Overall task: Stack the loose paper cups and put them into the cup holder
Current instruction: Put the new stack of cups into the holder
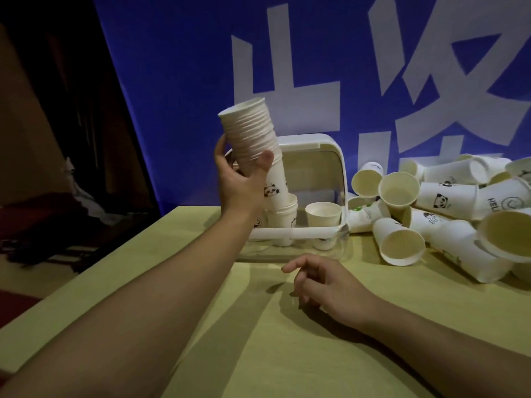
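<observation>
My left hand [240,182] is wrapped around a tall stack of nested cups [253,139], thumb on the near side and fingers curled behind, holding it tilted with its open mouth up and to the left. The stack is white paper, its upper part ribbed with many close rims; lower down one cup carries a small black-and-white panda print. Its bottom end reaches down into the cup holder [321,156], a white box with rounded corners and a clear front wall. Inside the holder, right under the stack, a few more nested cups stand upright, and just right of them stands a single cup [323,216], open end up. My right hand [321,278] hovers in front of the holder above the yellow-green table [201,297], fingers loosely curled, gripping nothing. To the right of the holder lies a pile of loose cups [448,214], tumbled on their sides, cream inside and white outside; some show the panda, one shows the letters "HEL" beside a smiley ring, the rest cut off. Behind the holder hangs a blue banner [178,67] with large white characters, only partly in view.
</observation>
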Motion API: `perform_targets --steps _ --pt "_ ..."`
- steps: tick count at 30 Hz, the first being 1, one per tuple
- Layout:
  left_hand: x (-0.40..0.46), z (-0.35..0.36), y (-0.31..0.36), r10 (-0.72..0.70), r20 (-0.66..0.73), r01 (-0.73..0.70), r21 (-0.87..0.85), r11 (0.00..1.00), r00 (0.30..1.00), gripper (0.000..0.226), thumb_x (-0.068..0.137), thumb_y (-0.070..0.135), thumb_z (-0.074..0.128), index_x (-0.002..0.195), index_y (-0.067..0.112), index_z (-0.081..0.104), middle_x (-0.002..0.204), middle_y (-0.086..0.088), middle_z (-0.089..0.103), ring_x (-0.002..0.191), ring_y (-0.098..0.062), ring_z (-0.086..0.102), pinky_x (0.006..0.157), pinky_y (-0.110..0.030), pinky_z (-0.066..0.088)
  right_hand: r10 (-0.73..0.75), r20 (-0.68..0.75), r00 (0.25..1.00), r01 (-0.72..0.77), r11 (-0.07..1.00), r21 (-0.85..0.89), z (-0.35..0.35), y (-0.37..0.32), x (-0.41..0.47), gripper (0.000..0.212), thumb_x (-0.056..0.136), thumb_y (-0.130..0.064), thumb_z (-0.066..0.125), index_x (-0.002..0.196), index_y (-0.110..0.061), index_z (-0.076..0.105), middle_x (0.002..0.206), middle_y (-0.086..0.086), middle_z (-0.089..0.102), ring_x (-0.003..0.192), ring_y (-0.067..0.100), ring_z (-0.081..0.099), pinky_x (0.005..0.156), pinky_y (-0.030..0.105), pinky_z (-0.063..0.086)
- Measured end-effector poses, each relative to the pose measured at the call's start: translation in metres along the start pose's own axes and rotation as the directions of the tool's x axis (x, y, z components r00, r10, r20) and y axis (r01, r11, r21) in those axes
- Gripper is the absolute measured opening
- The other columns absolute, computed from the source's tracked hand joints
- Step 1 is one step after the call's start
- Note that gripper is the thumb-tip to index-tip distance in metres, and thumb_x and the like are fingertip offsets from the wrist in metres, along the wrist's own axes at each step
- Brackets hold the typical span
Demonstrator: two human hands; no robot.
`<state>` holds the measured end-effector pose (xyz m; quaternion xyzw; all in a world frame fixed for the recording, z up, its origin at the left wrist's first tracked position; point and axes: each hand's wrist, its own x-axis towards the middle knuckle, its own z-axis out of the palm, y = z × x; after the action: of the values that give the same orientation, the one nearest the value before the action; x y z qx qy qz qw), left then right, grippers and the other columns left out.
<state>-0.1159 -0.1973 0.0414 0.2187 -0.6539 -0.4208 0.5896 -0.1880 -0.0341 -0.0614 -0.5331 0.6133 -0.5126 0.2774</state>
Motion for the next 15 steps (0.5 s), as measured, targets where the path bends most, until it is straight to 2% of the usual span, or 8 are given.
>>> perform_targets --steps 2,5,7,9,11,13,15 --pt "0.007 0.007 -0.005 -0.002 -0.014 0.002 -0.007 1.0 1.0 0.084 0.081 0.045 0.079 0.148 0.036 0.029 0.13 0.015 0.056 0.097 0.012 0.06 0.075 -0.01 0.046 0.004 0.002 1.0 -0.004 1.0 0.012 0.0 0.001 0.001 0.023 0.099 -0.004 0.051 0.113 -0.014 0.066 0.066 -0.011 0.062 0.069 0.008 0.061 0.07 0.022 0.052" --pt "0.011 0.014 -0.021 0.006 -0.037 -0.002 0.1 0.995 0.999 0.087 0.067 0.062 0.08 0.138 0.036 0.038 0.128 0.013 0.058 0.111 -0.007 0.061 0.092 -0.034 0.054 0.003 0.004 1.0 -0.003 0.999 0.033 0.0 0.003 0.003 0.021 0.1 -0.003 0.05 0.11 -0.011 0.067 0.064 -0.011 0.061 0.068 0.007 0.059 0.068 0.02 0.05" --pt "0.007 0.018 -0.028 -0.006 -0.018 0.008 0.124 0.992 1.0 0.086 0.065 0.06 0.083 0.134 0.034 0.04 0.128 0.01 0.058 0.116 -0.014 0.06 0.099 -0.043 0.052 0.009 0.008 1.0 -0.01 0.999 0.041 0.0 0.003 0.003 0.022 0.099 -0.002 0.05 0.107 -0.012 0.068 0.065 -0.011 0.061 0.066 0.006 0.059 0.066 0.019 0.048" --pt "0.004 0.021 -0.033 -0.016 0.035 0.011 0.129 0.992 0.999 0.083 0.073 0.037 0.087 0.138 0.021 0.039 0.127 0.008 0.056 0.119 -0.017 0.059 0.103 -0.04 0.049 0.008 0.009 1.0 -0.008 0.999 0.043 0.001 0.003 0.003 0.023 0.098 -0.001 0.051 0.104 -0.015 0.068 0.065 -0.01 0.062 0.065 0.006 0.06 0.065 0.019 0.047" --pt "0.002 0.023 -0.036 -0.019 0.066 0.007 0.18 0.984 0.998 0.081 0.075 0.028 0.087 0.139 0.015 0.038 0.124 0.007 0.054 0.117 -0.017 0.058 0.102 -0.034 0.048 0.006 0.005 1.0 -0.006 0.999 0.05 0.001 0.005 0.003 0.024 0.097 -0.001 0.051 0.101 -0.017 0.068 0.066 -0.009 0.062 0.065 0.008 0.06 0.065 0.021 0.047" --pt "0.0 0.023 -0.039 -0.061 0.115 0.029 0.257 0.966 0.991 0.08 0.078 0.033 0.085 0.14 0.016 0.037 0.125 0.008 0.054 0.118 -0.017 0.057 0.096 -0.03 0.045 0.006 0.006 1.0 -0.006 0.999 0.047 0.001 0.005 0.003 0.024 0.098 -0.003 0.051 0.1 -0.019 0.069 0.066 -0.01 0.063 0.066 0.009 0.06 0.065 0.021 0.047" --pt "-0.005 0.02 -0.044 -0.088 0.156 0.02 0.395 0.919 0.984 0.077 0.081 0.047 0.078 0.14 0.019 0.039 0.131 0.005 0.057 0.121 -0.021 0.057 0.096 -0.032 0.044 0.004 0.015 1.0 -0.005 0.999 0.034 0.001 0.006 0.003 0.023 0.098 -0.004 0.051 0.101 -0.019 0.069 0.067 -0.01 0.063 0.067 0.008 0.06 0.065 0.021 0.047"
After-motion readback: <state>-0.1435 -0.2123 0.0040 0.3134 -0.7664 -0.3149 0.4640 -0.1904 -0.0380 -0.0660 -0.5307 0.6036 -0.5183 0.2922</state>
